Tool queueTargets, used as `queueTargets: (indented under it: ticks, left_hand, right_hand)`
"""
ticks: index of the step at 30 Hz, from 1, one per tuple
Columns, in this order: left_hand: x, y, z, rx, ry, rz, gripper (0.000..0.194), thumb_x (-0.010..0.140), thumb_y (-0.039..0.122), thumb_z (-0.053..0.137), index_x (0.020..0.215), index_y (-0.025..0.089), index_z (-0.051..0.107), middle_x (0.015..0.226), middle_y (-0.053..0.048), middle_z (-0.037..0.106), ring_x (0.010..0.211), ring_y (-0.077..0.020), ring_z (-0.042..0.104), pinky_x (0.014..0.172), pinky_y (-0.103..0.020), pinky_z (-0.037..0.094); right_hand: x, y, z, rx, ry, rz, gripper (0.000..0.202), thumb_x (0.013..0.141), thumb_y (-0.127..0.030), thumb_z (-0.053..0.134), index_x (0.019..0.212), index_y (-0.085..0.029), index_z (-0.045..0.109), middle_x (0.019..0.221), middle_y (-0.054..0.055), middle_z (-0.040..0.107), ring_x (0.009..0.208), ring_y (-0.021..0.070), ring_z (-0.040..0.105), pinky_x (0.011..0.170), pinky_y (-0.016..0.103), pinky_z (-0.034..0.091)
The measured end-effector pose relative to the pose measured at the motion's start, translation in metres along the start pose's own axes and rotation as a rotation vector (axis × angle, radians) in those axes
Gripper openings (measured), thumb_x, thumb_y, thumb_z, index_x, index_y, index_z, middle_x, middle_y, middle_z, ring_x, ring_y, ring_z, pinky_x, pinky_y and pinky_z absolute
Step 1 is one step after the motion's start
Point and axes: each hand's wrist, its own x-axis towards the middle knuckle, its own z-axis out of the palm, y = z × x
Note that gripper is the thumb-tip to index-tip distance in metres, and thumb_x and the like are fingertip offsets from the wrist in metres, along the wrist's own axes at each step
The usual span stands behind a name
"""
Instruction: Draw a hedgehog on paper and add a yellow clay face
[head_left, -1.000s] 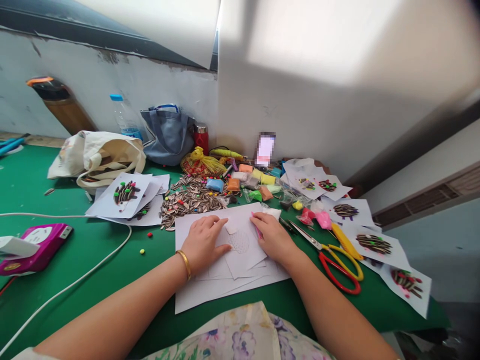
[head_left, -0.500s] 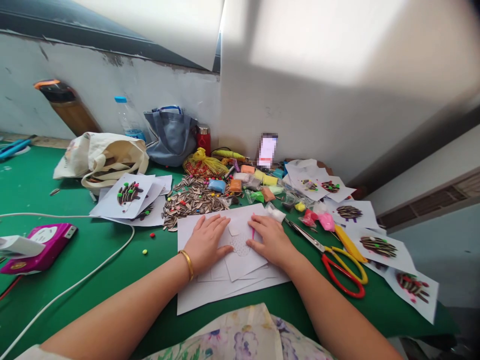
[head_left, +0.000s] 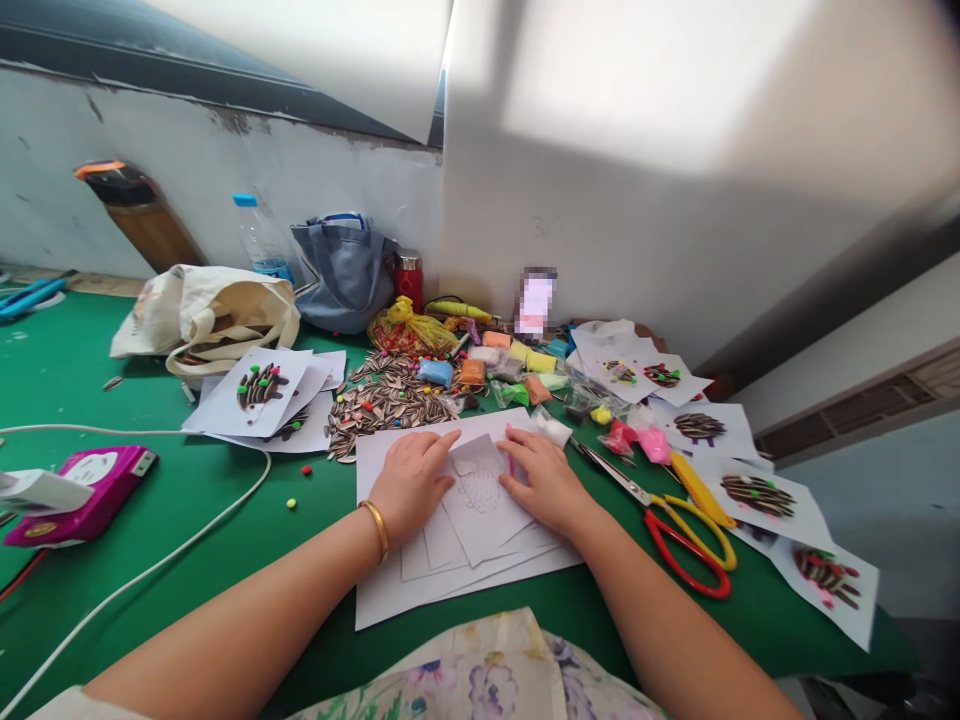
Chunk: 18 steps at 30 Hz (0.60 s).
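Left hand (head_left: 409, 482) spread, gripping nothing visible, and right hand (head_left: 546, 482) half-curled, hold unclear on a pink stick (head_left: 511, 464), seemingly align a sketched sheet (head_left: 486, 505) needing steadying next.

Beneath the fingers (head_left: 439, 442), a green tabletop (head_left: 300, 590) is spread. Ahead of them, leftward, a scuffed whitish wall (head_left: 45, 150) is topped by a dark band (head_left: 112, 65). Directly beyond, a pale panel (head_left: 600, 230) is crossed by bright light (head_left: 637, 80) and soft shadow. Far right of the fingers, a pale fixture (head_left: 870, 345) is marked by a brown slatted strip (head_left: 885, 397).
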Motion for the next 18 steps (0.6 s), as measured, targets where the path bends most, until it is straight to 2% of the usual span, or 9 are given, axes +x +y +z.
queueTargets:
  ticks: [3, 5, 7, 12, 15, 18]
  left_hand:
    - [0.003, -0.003, -0.003, 0.010, -0.015, -0.020, 0.045, 0.082, 0.013, 0.063, 0.126, 0.020, 0.058, 0.102, -0.009, 0.067, 0.097, -0.0262, 0.060, 0.088, -0.042, 0.046]
    - [0.005, -0.005, -0.006, 0.006, -0.029, -0.023, 0.021, 0.085, 0.016, 0.061, 0.105, 0.021, 0.068, 0.094, -0.007, 0.068, 0.088, -0.0242, 0.062, 0.082, -0.039, 0.045]
    - [0.007, -0.008, -0.009, -0.012, -0.028, -0.019, 0.009, 0.087, 0.020, 0.060, 0.088, 0.020, 0.069, 0.085, -0.006, 0.068, 0.082, -0.0226, 0.061, 0.077, -0.036, 0.044]
    - [0.008, -0.014, -0.016, -0.186, 0.111, -0.042, 0.018, 0.089, 0.031, 0.058, 0.077, 0.020, 0.067, 0.085, -0.005, 0.066, 0.082, -0.0203, 0.059, 0.076, -0.033, 0.043]
    - [0.006, -0.014, -0.020, -0.410, 0.158, -0.206, 0.022, 0.090, 0.036, 0.054, 0.078, 0.020, 0.064, 0.072, -0.001, 0.060, 0.068, -0.0169, 0.055, 0.064, -0.028, 0.042]
    - [0.006, -0.009, -0.024, -0.687, 0.213, -0.383, 0.024, 0.086, 0.043, 0.055, 0.083, 0.019, 0.061, 0.068, 0.001, 0.057, 0.061, -0.0142, 0.050, 0.055, -0.025, 0.040]
  right_hand:
    - [0.000, 0.002, 0.003, 0.010, 0.014, -0.014, 0.046, 0.083, -0.029, 0.065, 0.129, -0.026, 0.061, 0.143, 0.010, 0.051, 0.131, 0.0291, 0.044, 0.109, 0.052, 0.034]
    - [0.001, 0.004, 0.005, 0.022, 0.028, -0.022, 0.044, 0.083, -0.028, 0.065, 0.127, -0.026, 0.062, 0.142, 0.010, 0.052, 0.131, 0.0291, 0.045, 0.108, 0.052, 0.035]
    - [0.001, 0.007, 0.006, 0.045, 0.050, -0.032, 0.041, 0.084, -0.027, 0.064, 0.125, -0.025, 0.064, 0.140, 0.010, 0.053, 0.130, 0.0291, 0.046, 0.108, 0.052, 0.036]
    - [0.002, 0.011, 0.005, 0.210, 0.153, -0.075, 0.033, 0.094, -0.036, 0.050, 0.121, -0.023, 0.065, 0.136, 0.011, 0.057, 0.128, 0.0276, 0.048, 0.109, 0.051, 0.036]
    - [0.002, 0.010, 0.000, 0.430, 0.234, -0.060, 0.040, 0.096, -0.047, 0.046, 0.122, -0.022, 0.063, 0.132, 0.011, 0.060, 0.125, 0.0268, 0.051, 0.109, 0.047, 0.037]
    - [0.001, 0.007, -0.004, 0.708, 0.249, 0.039, 0.055, 0.094, -0.060, 0.042, 0.129, -0.021, 0.057, 0.124, 0.011, 0.064, 0.113, 0.0266, 0.059, 0.097, 0.041, 0.047]
